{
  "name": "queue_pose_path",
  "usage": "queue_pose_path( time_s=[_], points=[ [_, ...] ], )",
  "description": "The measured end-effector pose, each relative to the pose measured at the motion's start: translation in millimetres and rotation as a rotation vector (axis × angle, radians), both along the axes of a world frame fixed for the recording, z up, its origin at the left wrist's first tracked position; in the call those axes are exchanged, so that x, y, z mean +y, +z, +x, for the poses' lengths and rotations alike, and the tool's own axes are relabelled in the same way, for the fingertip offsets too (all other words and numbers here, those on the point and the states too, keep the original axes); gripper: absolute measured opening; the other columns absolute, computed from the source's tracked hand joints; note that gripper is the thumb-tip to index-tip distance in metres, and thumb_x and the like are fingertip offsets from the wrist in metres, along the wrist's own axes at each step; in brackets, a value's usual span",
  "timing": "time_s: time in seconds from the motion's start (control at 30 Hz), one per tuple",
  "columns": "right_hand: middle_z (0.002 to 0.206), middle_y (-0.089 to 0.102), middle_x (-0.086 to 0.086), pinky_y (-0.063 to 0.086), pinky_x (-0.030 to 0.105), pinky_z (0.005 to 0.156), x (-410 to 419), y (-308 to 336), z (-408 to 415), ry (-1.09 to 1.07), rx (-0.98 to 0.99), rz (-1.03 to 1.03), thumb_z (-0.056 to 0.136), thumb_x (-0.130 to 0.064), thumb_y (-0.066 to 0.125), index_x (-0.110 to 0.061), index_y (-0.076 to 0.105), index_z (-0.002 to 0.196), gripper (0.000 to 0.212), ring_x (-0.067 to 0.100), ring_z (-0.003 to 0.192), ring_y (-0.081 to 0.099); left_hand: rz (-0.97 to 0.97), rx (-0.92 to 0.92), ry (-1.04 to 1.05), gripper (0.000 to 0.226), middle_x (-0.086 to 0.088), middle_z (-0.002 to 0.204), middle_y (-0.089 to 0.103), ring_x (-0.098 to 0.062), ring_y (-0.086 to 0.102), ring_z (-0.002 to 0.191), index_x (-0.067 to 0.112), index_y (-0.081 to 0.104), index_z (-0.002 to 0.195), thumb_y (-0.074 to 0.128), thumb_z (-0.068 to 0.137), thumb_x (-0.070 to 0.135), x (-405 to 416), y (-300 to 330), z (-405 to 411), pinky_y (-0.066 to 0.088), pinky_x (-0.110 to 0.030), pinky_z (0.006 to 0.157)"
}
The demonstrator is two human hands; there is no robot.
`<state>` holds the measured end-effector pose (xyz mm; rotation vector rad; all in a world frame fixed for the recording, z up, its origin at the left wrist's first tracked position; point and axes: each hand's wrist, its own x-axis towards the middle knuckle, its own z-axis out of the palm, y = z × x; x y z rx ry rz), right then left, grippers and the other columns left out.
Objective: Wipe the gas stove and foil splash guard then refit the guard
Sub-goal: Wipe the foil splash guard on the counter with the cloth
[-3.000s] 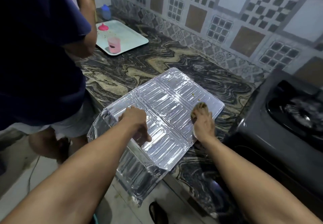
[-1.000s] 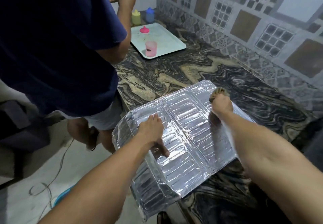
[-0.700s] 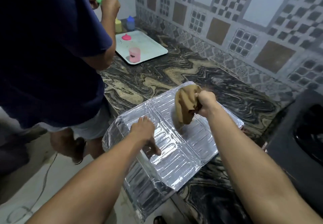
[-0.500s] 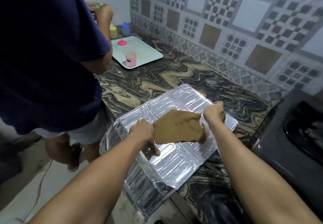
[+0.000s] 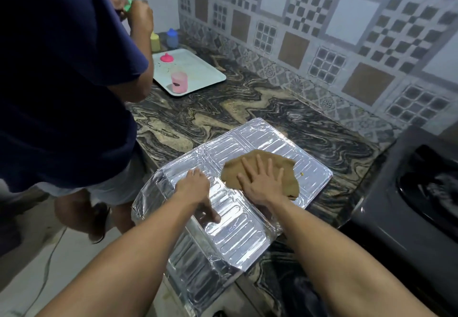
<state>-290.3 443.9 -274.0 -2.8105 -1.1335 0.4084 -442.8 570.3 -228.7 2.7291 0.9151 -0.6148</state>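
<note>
The silver foil splash guard (image 5: 238, 227) lies flat on the marbled countertop, its near-left panel bent down over the counter's front edge. A brown cloth (image 5: 285, 168) is spread out on the guard's middle. My right hand (image 5: 262, 180) rests flat on the cloth with its fingers spread. My left hand (image 5: 195, 190) presses on the guard's left panel, fingers curled and thumb pointing down on the foil. The black gas stove (image 5: 409, 207) stands at the right edge of the view, beside the guard.
A person in a dark blue shirt (image 5: 62, 74) stands close at my left, holding something green. A white tray (image 5: 198, 74) with a pink cup (image 5: 179, 82) sits at the far left of the countertop (image 5: 223, 108). Tiled wall runs behind.
My right hand lifted the bunched cloth off the guard, shook it open, then laid it flat and pressed on it. My left hand stayed on the left panel.
</note>
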Motion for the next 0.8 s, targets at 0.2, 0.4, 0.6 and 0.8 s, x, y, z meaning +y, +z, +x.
queue_pose_path(
  time_s=[0.2,0.4,0.6,0.8],
  points=[
    [0.160,-0.021,0.005,-0.007,0.066,0.112,-5.7,20.0,20.2,-0.443,0.161,-0.090,0.096,-0.061,0.013,-0.042,-0.012,0.150,0.062,0.041,0.145,-0.017,-0.012,0.004,-0.005,0.104,-0.009,0.126,0.047,-0.024,0.047,0.115,0.006,0.050,0.120,0.082,0.044,0.069,-0.5,-3.1,2.2,0.049,-0.040,0.097],
    [0.156,0.020,0.013,0.019,0.054,0.104,-17.9,35.3,2.9,-0.262,-0.071,-0.202,0.095,-0.040,0.037,-0.035,0.013,0.151,0.061,0.036,0.137,0.020,-0.012,0.069,0.023,0.074,0.002,0.088,0.063,-0.017,0.060,0.083,0.015,0.060,0.084,0.069,0.053,0.081,6.9,24.6,17.6,0.049,-0.033,0.084],
    [0.163,-0.009,0.001,-0.007,0.067,0.112,-44.7,8.1,17.3,-0.203,-0.037,-0.111,0.099,-0.055,0.016,-0.048,-0.004,0.149,0.055,0.035,0.147,-0.015,0.056,-0.106,0.083,0.135,-0.016,0.161,0.007,-0.036,0.008,0.148,0.004,0.013,0.152,0.060,0.055,0.087,-0.9,1.5,43.0,0.013,-0.063,0.113],
    [0.162,-0.011,0.000,-0.010,0.069,0.109,-36.9,-4.4,31.6,-0.509,-0.001,0.027,0.095,-0.060,0.011,-0.049,-0.004,0.149,0.057,0.030,0.147,-0.017,-0.095,-0.022,0.107,0.151,-0.011,0.162,-0.009,-0.034,-0.005,0.149,0.004,-0.002,0.153,0.069,0.046,0.083,2.2,-7.2,45.4,0.023,-0.065,0.109]
  ],
)
